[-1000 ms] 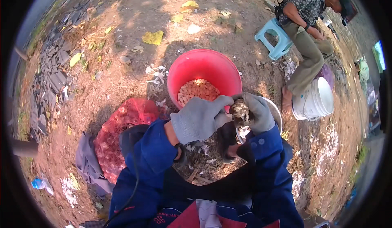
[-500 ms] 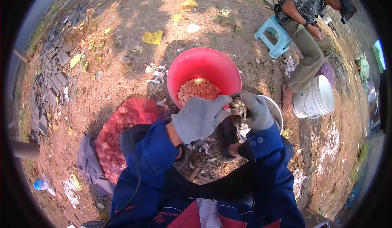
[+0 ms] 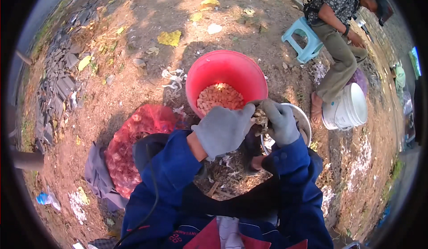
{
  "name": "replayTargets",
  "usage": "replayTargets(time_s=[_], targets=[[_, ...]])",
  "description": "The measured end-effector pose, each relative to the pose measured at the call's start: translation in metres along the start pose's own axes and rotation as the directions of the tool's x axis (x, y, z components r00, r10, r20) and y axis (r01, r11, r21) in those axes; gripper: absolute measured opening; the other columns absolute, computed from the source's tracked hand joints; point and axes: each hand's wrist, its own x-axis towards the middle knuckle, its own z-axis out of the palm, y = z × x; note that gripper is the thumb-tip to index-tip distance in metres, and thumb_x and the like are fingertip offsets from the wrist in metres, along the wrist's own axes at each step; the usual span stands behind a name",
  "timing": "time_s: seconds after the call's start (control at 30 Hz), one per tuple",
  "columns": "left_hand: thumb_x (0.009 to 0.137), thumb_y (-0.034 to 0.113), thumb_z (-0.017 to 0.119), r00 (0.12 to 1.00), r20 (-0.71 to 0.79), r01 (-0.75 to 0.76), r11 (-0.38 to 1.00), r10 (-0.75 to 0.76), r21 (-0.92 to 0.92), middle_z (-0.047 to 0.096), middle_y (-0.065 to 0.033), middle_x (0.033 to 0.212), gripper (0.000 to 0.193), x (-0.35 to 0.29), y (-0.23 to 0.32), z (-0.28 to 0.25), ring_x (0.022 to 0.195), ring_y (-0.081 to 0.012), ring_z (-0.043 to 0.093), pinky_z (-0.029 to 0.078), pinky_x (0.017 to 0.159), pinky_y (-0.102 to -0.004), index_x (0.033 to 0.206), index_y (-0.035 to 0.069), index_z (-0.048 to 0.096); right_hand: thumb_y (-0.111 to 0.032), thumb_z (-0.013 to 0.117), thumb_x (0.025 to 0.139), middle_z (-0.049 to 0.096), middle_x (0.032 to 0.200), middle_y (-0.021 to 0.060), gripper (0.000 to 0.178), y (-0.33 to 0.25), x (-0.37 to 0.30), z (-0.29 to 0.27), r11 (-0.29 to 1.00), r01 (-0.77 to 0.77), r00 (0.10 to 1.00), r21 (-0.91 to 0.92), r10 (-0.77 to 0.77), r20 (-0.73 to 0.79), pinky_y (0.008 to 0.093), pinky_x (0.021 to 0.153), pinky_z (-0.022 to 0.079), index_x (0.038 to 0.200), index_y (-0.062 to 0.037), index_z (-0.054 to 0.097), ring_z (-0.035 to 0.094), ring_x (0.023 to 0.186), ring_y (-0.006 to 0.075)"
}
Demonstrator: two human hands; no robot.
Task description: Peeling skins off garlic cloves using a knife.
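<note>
Over the gap between two buckets, both my hands meet at a dry, papery garlic bulb (image 3: 260, 117). My right hand (image 3: 281, 123), in a grey glove, is closed around its right side. From the left, my left hand (image 3: 223, 131), also gloved in grey, pinches at it; thumb and forefinger touch the bulb, and the other fingertips are hidden. Just beyond my left hand stands a red bucket (image 3: 227, 68) with many pale peeled cloves (image 3: 220, 98) at its bottom. Beneath my right hand is a white-rimmed bucket (image 3: 307, 125), partly covered by that hand and sleeve.
A red mesh sack (image 3: 133, 144) of garlic bulbs lies at my left, beside a dark cloth (image 3: 100, 173). At the far right a person (image 3: 334, 48) sits on a light-blue stool (image 3: 307, 51), near a white bucket (image 3: 343, 111). Garlic skins and yellow leaves (image 3: 169, 38) litter the dirt.
Both hands stay at the garlic bulb, with my left fingers slightly shifted against it. A small red spot by my left thumb no longer shows. The whole view has shifted slightly.
</note>
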Motion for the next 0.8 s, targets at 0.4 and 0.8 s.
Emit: replayTargets(time_s=[0.4,0.8], targets=[[0.098,0.024,0.055,0.994,-0.095,-0.035,0.988,0.05,0.15,0.067,-0.0125,0.066,0.029,0.004,-0.009,0.019,0.06,-0.0326,0.068,0.052,0.055,-0.0448,0.111,-0.002,0.051,-0.032,0.055,0.101,0.07,0.099,0.0049,0.04,-0.005,0.004,0.011,0.784,-0.455,0.866,0.422,0.5,0.005,0.0293,0.083,0.05,0.116,0.002,0.07,0.062,0.09,0.0118],[0.104,0.03,0.051,0.92,0.164,0.296,0.36,-0.355,-0.885,0.068,-0.0044,0.078,0.031,0.013,-0.015,0.013,0.062,-0.0099,0.062,0.046,0.049,-0.0246,0.117,0.003,0.063,-0.031,0.054,0.103,0.068,0.105,0.0086,0.043,-0.008,0.001,0.015,0.561,-0.343,0.867,0.753,0.498,0.023,0.0295,0.076,0.055,0.125,0.0042,0.064,0.066,0.091,0.014]])
